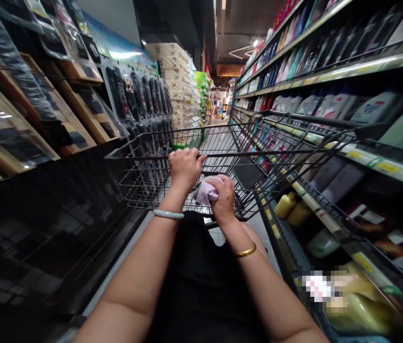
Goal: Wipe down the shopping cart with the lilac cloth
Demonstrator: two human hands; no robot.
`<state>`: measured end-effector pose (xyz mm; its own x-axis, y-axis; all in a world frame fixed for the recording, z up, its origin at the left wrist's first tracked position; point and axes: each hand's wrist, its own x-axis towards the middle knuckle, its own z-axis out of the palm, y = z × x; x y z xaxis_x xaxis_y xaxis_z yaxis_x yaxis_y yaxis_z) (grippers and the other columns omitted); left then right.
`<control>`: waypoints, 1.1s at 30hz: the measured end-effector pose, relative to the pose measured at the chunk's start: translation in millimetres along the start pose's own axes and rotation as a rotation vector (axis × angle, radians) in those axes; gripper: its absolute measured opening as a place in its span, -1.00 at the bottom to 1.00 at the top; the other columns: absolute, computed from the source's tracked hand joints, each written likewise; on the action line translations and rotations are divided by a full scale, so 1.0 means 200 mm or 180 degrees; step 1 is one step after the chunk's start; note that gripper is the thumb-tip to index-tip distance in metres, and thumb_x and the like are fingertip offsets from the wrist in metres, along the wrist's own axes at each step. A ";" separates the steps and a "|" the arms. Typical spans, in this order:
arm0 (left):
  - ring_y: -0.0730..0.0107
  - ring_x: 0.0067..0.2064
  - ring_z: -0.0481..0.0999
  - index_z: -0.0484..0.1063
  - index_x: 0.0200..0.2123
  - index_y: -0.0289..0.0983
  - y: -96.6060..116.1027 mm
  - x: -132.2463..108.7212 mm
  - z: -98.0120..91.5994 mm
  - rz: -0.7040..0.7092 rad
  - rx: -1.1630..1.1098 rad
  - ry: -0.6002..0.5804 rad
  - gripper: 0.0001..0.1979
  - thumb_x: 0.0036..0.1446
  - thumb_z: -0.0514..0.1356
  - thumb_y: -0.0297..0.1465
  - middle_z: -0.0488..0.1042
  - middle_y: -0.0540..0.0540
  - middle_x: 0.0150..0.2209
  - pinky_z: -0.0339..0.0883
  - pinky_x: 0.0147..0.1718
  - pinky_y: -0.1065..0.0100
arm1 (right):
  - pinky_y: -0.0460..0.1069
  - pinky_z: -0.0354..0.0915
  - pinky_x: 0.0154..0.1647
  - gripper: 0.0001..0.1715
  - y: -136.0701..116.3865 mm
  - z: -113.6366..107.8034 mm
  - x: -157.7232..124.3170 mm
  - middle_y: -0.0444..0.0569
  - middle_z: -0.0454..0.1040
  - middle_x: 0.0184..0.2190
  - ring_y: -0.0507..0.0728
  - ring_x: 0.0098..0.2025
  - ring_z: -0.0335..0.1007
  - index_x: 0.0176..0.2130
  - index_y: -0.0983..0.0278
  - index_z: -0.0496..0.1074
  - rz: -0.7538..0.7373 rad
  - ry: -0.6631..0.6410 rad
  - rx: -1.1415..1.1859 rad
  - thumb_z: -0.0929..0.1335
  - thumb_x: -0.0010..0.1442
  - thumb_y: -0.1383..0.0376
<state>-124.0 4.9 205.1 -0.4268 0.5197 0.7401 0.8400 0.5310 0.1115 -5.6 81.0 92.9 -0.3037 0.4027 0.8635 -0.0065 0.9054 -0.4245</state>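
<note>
Black wire cart (pixel 248 172); lilac cloth (pixel 205 191) (crumpled)

The black wire shopping cart (pixel 237 155) stood upright, its open-topped mesh basket (pixel 125 145) extending from near to far. A dark horizontal bar (pixel 276 153) spanned the near side, left to right. The pale lilac wad (pixel 206 191), of cloth or paper, was crumpled, gripped and positioned below the bar, slightly right of centre.
</note>
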 end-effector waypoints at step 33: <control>0.28 0.01 0.49 0.43 0.01 -0.12 -0.23 -0.39 0.07 -0.1403 -0.3203 0.1478 -0.52 0.01 0.30 -0.59 0.49 -0.06 0.02 0.41 0.02 0.28 | 0.07 0.31 -0.03 -0.68 -0.39 -0.17 0.77 0.12 0.53 0.01 0.20 0.05 0.41 -0.01 0.22 0.56 -0.1392 -0.1114 -0.0855 0.31 0.37 0.16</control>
<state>-133.6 -49.9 133.4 -0.7564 0.0222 0.6537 0.6255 -0.2679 0.7328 -18.9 77.6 269.1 -0.6217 -0.0399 0.7822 0.0253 0.9972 0.0710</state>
